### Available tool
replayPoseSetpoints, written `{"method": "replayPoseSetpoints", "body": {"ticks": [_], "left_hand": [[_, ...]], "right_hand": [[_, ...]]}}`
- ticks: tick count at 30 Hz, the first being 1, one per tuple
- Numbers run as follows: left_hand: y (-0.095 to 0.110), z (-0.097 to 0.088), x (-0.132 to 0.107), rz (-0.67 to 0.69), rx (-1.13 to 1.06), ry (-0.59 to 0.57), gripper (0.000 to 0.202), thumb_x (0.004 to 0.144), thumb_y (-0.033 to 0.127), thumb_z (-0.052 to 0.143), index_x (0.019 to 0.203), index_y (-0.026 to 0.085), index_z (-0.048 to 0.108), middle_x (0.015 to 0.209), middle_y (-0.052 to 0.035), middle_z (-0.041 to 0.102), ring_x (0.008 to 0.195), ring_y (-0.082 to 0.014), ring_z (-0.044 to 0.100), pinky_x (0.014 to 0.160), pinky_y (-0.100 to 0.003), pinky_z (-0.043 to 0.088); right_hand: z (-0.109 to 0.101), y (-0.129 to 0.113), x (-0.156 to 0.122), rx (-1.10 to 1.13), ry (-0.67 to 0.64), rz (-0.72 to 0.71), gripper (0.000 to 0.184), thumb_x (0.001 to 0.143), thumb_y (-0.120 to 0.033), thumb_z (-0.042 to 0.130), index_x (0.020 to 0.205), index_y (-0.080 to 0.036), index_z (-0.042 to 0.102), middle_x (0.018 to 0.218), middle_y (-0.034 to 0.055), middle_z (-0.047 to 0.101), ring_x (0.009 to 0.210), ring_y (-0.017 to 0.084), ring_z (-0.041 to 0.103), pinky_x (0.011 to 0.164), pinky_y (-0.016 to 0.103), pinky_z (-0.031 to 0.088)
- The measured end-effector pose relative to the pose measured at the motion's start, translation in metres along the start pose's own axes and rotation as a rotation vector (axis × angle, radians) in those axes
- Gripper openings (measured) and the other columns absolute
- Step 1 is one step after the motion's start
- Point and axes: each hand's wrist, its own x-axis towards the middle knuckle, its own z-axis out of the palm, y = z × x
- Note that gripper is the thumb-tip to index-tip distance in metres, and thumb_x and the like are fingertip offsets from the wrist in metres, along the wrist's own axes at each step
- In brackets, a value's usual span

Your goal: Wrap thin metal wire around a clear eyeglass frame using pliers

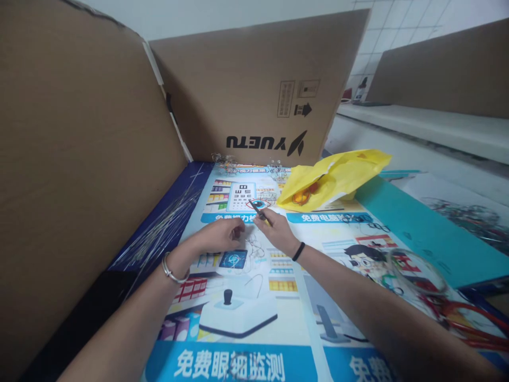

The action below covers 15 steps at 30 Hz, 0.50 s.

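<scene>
My right hand [278,229] is closed around slim dark-tipped pliers [258,212] with a bit of yellow at the handle. The tip points up and to the left, away from me. Just left of it, my left hand [225,234] has its fingers curled together; whatever they pinch is too small to make out. Thin loose wire [254,249] lies on the printed sheet between and below the hands. Another bent piece of wire [254,284] rests nearer to me.
Cardboard panels [191,95] stand at the left and back. A bundle of straight wires [159,228] lies left. Right of the hands are a yellow bag [338,178] with an orange coil [304,195], red wire coils [473,323] and a turquoise board [429,233]. Small wire pieces [276,170] sit at the back.
</scene>
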Motion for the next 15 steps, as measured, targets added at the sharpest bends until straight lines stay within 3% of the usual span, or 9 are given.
{"method": "replayPoseSetpoints", "body": {"ticks": [5,11,15], "left_hand": [[-0.005,0.014,0.005,-0.022,-0.069,0.159,0.026,0.066,0.012,0.047,0.089,0.019,0.057,0.076,-0.0002,0.062,0.066,-0.0134,0.056,0.059,-0.022,0.042],[-0.005,0.026,0.013,-0.05,-0.202,0.391,0.015,0.071,0.014,0.046,0.082,0.018,0.055,0.076,0.0005,0.061,0.07,-0.0122,0.056,0.063,-0.023,0.043],[-0.003,0.03,0.014,-0.064,-0.253,0.425,0.013,0.072,0.016,0.048,0.084,0.018,0.055,0.077,0.0,0.061,0.069,-0.0122,0.056,0.062,-0.023,0.044]], "right_hand": [[-0.004,-0.001,-0.005,-0.002,0.036,0.022,0.019,0.08,-0.037,0.047,0.077,-0.018,0.052,0.068,-0.001,0.052,0.063,0.012,0.046,0.06,0.023,0.037],[-0.006,-0.005,-0.005,0.058,0.111,0.058,0.02,0.079,-0.039,0.047,0.075,-0.019,0.05,0.066,-0.0016,0.049,0.062,0.012,0.044,0.059,0.023,0.038],[-0.008,-0.006,-0.004,0.069,0.141,0.078,0.021,0.079,-0.04,0.048,0.074,-0.019,0.05,0.064,-0.002,0.048,0.061,0.012,0.044,0.059,0.023,0.038]]}}
